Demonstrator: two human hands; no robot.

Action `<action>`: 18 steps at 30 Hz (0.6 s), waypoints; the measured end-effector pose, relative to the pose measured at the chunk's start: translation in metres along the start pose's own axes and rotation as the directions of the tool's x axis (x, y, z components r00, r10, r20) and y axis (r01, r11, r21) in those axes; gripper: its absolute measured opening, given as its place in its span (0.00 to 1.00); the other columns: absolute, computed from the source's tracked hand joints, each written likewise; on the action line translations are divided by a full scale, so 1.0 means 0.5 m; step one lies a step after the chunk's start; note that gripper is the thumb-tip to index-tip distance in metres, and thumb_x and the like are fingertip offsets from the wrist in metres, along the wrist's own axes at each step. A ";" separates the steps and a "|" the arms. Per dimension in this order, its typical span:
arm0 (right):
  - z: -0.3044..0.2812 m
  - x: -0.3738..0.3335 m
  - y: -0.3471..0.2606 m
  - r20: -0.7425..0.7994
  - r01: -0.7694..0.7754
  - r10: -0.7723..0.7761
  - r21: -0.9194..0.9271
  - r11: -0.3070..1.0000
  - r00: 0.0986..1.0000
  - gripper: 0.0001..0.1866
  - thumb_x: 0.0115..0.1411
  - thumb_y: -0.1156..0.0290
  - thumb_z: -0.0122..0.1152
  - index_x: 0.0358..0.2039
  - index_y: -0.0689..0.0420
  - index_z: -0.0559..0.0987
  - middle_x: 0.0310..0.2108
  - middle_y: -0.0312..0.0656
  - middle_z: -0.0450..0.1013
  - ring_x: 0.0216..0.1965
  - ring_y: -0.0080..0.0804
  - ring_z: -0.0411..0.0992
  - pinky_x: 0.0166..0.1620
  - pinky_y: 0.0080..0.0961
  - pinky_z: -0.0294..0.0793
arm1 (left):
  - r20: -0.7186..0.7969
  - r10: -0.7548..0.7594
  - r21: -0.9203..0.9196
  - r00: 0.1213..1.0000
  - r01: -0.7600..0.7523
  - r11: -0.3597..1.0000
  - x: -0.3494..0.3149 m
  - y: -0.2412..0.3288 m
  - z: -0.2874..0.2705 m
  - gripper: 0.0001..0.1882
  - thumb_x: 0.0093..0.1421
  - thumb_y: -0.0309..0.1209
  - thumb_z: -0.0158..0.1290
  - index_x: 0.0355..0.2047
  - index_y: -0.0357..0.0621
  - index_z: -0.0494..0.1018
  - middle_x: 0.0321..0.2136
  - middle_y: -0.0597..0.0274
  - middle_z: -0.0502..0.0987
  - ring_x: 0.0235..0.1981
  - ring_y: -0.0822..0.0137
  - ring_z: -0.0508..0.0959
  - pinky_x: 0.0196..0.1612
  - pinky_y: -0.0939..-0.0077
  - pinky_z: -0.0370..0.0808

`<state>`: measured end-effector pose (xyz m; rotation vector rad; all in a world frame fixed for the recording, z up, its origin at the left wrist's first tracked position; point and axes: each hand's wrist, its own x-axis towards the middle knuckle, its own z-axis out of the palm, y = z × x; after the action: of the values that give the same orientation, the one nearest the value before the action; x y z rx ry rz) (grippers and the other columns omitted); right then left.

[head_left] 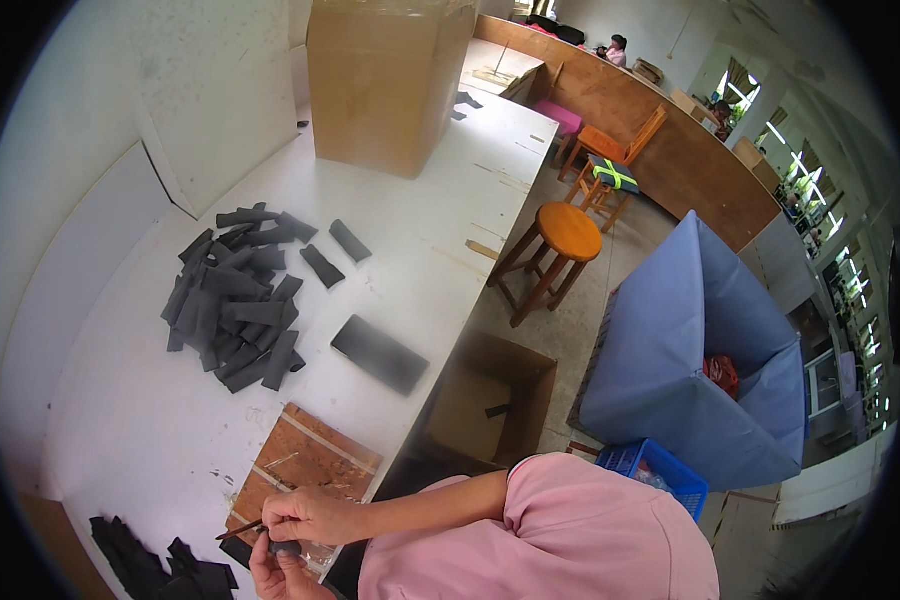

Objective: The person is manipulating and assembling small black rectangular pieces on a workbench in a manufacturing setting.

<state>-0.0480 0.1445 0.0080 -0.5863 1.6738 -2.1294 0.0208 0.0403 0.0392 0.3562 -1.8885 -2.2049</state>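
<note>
My two hands meet over a brown wooden board [320, 450] at the table's near edge. My left hand [275, 578] is closed, pinching a small dark grey piece [286, 548] of what looks like foam or fabric. Just above it my right hand [315, 515] is closed, its fingers against that piece. A thin pointed tool [238, 532] juts out left from the right hand's fingers; its exact kind is hard to make out. Beyond the board lies a larger flat dark grey sleeve-like piece [380, 355]. A heap of short dark grey pieces [235, 300] sits farther off.
More black pieces [160, 565] lie at the lower left. A tall cardboard box [385, 90] stands at the table's far end. Right of the table are an open carton [480, 400], a wooden stool [568, 232], a large blue fabric bin [650, 340] and a blue basket [690, 495].
</note>
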 end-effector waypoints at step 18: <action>0.005 0.007 -0.161 0.276 0.114 -0.087 -0.084 0.990 0.957 0.09 0.55 0.69 0.52 0.23 0.61 0.69 0.20 0.31 0.63 0.24 0.16 0.59 0.26 0.17 0.59 | 0.721 0.152 -0.670 0.676 0.625 0.400 0.033 0.077 -0.051 0.12 0.46 0.21 0.46 0.31 0.30 0.58 0.14 0.55 0.66 0.08 0.76 0.64 0.08 0.88 0.56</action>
<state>-0.0519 0.1590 0.0874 -0.9668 1.6313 -1.9347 0.0134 0.0053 0.0727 -0.5185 -0.4000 -3.5065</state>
